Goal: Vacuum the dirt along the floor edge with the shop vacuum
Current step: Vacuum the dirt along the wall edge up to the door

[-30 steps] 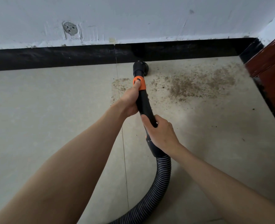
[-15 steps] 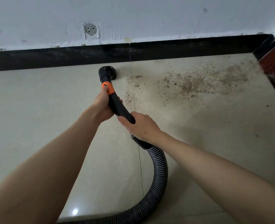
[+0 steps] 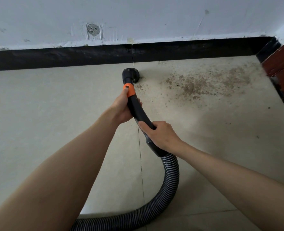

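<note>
1. My left hand [image 3: 121, 108] grips the black vacuum wand [image 3: 138, 112] just below its orange collar [image 3: 129, 90]; the fingers wrap round the tube and the thumb lies up against the collar.
2. My right hand [image 3: 161, 135] grips the lower end of the same wand, fingers curled over it, just above the cuff where the ribbed hose [image 3: 170, 179] joins.
3. The hose loops down from the cuff, curves left and leaves the view at the bottom edge, lying on the floor [image 3: 38, 114].
4. The round black nozzle [image 3: 131, 74] at the wand's tip sits on the pale floor tile, near the black baseboard [image 3: 71, 57] and beside a tile joint.
5. The dirt [image 3: 197, 84], a brown speckled patch, spreads to the right of the nozzle along the floor edge toward the corner; its nearest specks lie just beside the nozzle.
6. A red-brown wooden panel [image 3: 282, 67] stands at the right corner, below a scuffed white wall [image 3: 154, 22].
</note>
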Action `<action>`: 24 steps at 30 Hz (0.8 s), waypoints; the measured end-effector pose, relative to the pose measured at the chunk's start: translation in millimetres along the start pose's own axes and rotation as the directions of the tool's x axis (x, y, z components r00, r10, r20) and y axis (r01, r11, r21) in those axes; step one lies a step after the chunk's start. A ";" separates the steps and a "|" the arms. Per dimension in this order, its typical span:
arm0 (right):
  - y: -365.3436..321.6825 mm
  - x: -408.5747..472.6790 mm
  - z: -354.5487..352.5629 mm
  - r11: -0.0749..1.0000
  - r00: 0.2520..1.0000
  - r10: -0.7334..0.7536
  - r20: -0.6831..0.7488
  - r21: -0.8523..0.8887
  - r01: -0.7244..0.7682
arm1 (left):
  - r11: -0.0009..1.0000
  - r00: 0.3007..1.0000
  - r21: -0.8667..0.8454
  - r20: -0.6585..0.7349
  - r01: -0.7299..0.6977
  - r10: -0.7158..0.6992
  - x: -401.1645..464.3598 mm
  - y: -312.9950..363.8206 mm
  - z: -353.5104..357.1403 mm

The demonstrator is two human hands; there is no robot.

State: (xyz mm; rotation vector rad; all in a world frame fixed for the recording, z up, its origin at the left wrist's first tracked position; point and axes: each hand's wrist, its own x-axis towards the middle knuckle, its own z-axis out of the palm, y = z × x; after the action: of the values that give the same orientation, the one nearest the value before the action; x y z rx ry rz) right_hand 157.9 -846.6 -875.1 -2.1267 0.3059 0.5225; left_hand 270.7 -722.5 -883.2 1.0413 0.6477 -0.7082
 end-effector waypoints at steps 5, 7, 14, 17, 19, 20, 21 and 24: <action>0.9 -2.7 -10.3 0.999 0.999 0.020 -0.039 0.038 -0.019 | 0.999 1.000 0.041 0.012 -0.002 0.002 4.6 -0.1 16.4; 5.6 -6.4 -13.6 0.999 0.997 0.031 -0.065 0.046 -0.028 | 0.998 0.999 0.067 0.037 0.015 -0.018 4.2 -3.7 24.3; 28.5 -12.3 -33.0 0.981 0.983 0.102 -0.155 0.176 -0.075 | 0.983 0.993 0.180 0.101 0.040 -0.059 -0.9 -19.0 70.2; 28.8 -5.8 -39.2 0.982 0.982 0.092 -0.163 0.181 -0.062 | 0.978 0.995 0.209 0.092 0.006 -0.026 1.0 -16.8 77.8; 25.3 -1.9 -36.0 0.984 0.987 0.078 -0.140 0.169 -0.054 | 0.980 0.997 0.197 0.077 -0.004 -0.012 1.2 -13.4 71.1; 22.6 0.0 -33.0 0.986 0.990 0.072 -0.124 0.161 -0.051 | 0.981 0.998 0.192 0.068 -0.009 -0.004 0.7 -10.9 65.4; 19.7 1.8 -29.6 0.987 0.992 0.065 -0.108 0.152 -0.048 | 0.982 0.998 0.186 0.057 -0.016 0.006 0.2 -8.5 58.6; 9.0 5.7 -19.3 0.993 0.999 0.027 -0.047 0.116 -0.021 | 0.985 0.999 0.164 -0.004 -0.048 0.049 -2.0 -2.9 34.2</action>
State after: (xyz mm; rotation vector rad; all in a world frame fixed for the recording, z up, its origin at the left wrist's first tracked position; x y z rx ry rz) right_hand 164.2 -867.7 -874.5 -2.0275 0.3804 0.4568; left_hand 272.0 -754.5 -870.7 1.2081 0.5761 -0.7241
